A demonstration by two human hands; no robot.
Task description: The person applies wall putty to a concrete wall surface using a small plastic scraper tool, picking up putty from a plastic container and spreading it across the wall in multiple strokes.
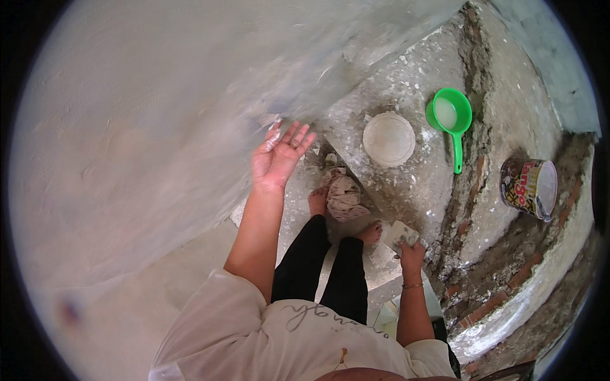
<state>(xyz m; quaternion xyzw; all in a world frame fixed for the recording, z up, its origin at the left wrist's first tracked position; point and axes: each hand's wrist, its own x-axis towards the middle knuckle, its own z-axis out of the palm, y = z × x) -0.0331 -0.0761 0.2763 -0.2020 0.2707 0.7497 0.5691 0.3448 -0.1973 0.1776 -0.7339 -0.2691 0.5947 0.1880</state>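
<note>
Pale flat plate [398, 233] is in my right hand [412, 255]: fingers narrowed on its near edge, the rest sticking out ahead of them and a bit left. Long axis: can't tell, grip hides part of it. Right is the nearer hand, touching it; my left hand [270, 166] is well apart from it.

Key relation: plate lies right of my left fingers and closer to my body; wall [146, 140] is on the far side, just left of those left fingers. So left hand sits between plate and wall, roughly. Contact with wall: can't tell.

Left fingers spread wide, palm turned up, holding nothing I can make out; white paste [274, 138] smeared on the thumb.

Around: pale round dish [389, 140] right of left fingers, ahead of right ones. Green dipper [457, 149], whitish liquid inside, farther right, past the dish. Printed bucket [518, 187] ahead and well right of right fingers. Cloth bundle [344, 198] between both hands, near my feet [370, 233].
</note>
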